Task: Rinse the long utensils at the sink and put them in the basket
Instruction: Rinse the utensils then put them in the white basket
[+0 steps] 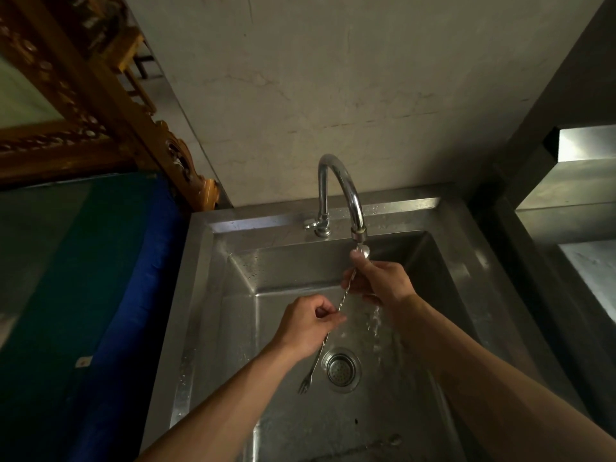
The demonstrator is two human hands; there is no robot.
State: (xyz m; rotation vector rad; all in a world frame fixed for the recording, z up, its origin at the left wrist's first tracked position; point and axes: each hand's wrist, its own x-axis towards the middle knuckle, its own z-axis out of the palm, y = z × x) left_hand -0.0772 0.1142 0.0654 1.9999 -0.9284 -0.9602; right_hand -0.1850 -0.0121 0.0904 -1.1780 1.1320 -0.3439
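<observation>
1. The long utensil [336,311], a thin twisted metal rod, hangs over the sink basin with its long axis running diagonally: the spoon end points up and away, right under the tap's spout, and the small fork end points down toward the viewer, just left of the drain [340,369].
2. The right hand [380,283] is closed around the upper stretch, thumb pressed near the spoon bowl.
3. The left hand [308,323] pinches the rod near its middle between thumb and fingertips.
4. Water falls past the right hand and splashes near the drain.
5. The tap [336,191] arches from the sink's back ledge.
6. The sink [200,295] walls stand well apart from both hands; the basin floor is bare around the drain.
7. A blue-edged panel [133,295] borders the sink's left rim; a steel surface [583,228] lies to the right.
</observation>
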